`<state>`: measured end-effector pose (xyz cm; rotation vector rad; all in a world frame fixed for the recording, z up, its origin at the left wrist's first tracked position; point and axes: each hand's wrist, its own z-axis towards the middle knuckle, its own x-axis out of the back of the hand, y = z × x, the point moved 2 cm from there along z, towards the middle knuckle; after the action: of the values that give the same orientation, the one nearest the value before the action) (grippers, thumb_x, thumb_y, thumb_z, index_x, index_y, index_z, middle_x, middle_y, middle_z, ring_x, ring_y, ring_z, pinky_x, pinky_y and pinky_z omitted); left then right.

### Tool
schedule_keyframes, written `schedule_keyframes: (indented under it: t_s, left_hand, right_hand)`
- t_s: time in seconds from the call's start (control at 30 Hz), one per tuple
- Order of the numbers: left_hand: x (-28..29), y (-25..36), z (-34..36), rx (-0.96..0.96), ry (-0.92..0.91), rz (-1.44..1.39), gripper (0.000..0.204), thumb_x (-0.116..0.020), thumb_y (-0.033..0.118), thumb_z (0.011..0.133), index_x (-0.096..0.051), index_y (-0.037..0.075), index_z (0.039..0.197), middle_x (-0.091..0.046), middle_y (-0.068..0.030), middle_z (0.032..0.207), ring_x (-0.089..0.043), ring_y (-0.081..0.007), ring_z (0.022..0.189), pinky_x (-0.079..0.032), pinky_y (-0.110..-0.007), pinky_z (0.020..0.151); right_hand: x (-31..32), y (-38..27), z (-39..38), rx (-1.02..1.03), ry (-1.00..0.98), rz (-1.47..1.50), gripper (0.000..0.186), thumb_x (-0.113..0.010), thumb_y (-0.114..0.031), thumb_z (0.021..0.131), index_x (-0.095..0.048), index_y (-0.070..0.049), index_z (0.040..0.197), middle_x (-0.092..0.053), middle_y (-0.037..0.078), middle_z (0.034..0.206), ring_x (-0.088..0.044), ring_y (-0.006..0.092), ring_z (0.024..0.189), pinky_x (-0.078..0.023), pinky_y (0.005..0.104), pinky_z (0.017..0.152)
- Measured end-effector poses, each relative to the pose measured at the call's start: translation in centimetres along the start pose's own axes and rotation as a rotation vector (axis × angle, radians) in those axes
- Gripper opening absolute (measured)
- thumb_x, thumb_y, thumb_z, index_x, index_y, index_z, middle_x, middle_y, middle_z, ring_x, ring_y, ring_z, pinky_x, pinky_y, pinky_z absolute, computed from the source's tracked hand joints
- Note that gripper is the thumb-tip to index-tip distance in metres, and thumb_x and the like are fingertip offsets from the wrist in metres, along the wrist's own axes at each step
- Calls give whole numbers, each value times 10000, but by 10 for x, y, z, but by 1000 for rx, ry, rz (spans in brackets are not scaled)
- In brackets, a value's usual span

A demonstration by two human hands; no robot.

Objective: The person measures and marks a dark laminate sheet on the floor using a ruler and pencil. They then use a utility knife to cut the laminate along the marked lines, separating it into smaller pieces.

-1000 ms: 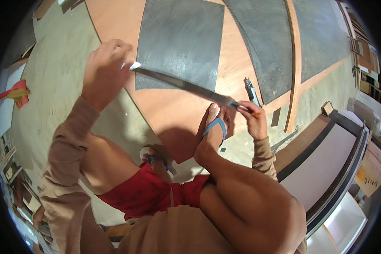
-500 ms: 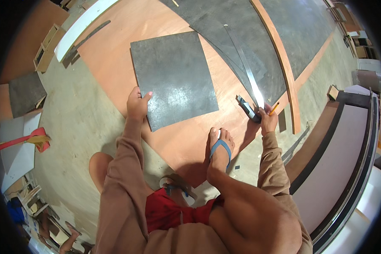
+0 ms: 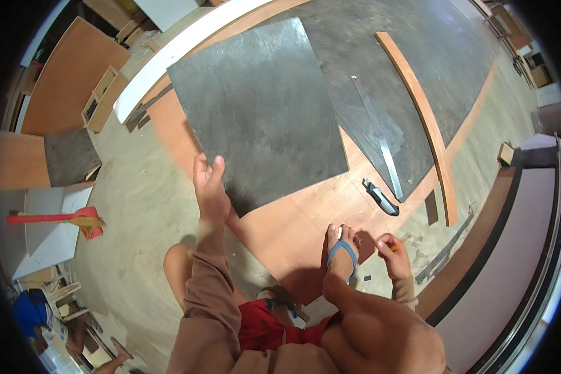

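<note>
My left hand (image 3: 210,190) grips the near left edge of a dark grey square sheet (image 3: 262,118), which is raised over the pale plywood (image 3: 280,237). My right hand (image 3: 393,255) is closed round a yellow pencil (image 3: 400,244), beside my sandalled right foot (image 3: 338,265). A utility knife (image 3: 378,194) lies on the plywood near the square's right corner. Just right of it, a steel straightedge (image 3: 389,162) rests on a large dark sheet (image 3: 455,75), along with a long wooden batten (image 3: 417,106).
A white curved board (image 3: 143,78) lies beyond the plywood. Wooden boxes (image 3: 103,96), panels and a red-handled broom (image 3: 50,218) are on the left. A co-worker in blue (image 3: 28,311) is at lower left. A long framed panel (image 3: 498,249) runs along my right.
My right hand let go of the straightedge, leaving it on the large sheet, and drew back toward me. My left hand took hold of the square sheet and lifted it.
</note>
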<state>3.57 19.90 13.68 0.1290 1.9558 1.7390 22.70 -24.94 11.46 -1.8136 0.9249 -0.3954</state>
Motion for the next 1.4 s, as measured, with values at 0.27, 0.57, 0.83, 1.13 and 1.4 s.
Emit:
schedule_keyframes:
  t_s: [0.27, 0.57, 0.83, 1.13, 1.4]
  left_hand:
    - [-17, 38, 33, -50, 100, -58, 201, -612, 147, 1088, -504, 88, 1247, -628, -87, 1308, -588, -204, 1215, -486, -398, 1073]
    - [-20, 40, 35, 16, 119, -99, 162, -600, 149, 1098, -513, 97, 1225, -627, -61, 1252, -602, -183, 1150, -508, -370, 1037]
    - [-30, 27, 14, 33, 163, -161, 163, -638, 134, 1072, -520, 92, 1176, -611, -46, 1181, -531, -149, 1124, -414, -337, 1056]
    - [-12, -21, -2, 101, 226, -141, 177, -649, 173, 1064, -508, 96, 1139, -580, -30, 1105, -493, -126, 1048, -399, -305, 1000]
    - [-14, -29, -39, 196, 234, -75, 185, -612, 239, 1085, -524, 95, 1162, -583, -24, 1176, -519, -132, 1104, -435, -304, 1015]
  right_hand:
    - [-31, -169, -68, 798, -847, 459, 54, -860, -141, 865, -868, -188, 890, -774, 43, 1073, -572, 185, 818, -357, 316, 657]
    - [-11, -139, -101, 686, -541, 343, 112, -915, -82, 752, -822, -79, 814, -753, 102, 844, -563, 177, 593, -392, 287, 530]
    - [-29, -145, -118, 665, -259, 265, 148, -910, -94, 768, -781, -65, 836, -671, 82, 763, -559, 175, 582, -410, 248, 513]
    - [-35, -120, -158, 554, 366, 306, 138, -855, -169, 807, -770, -73, 856, -641, 81, 771, -544, 185, 599, -402, 283, 536]
    - [-31, -139, -122, 455, -305, 381, 223, -833, -248, 863, -767, -60, 962, -692, 146, 904, -646, 222, 795, -512, 400, 685]
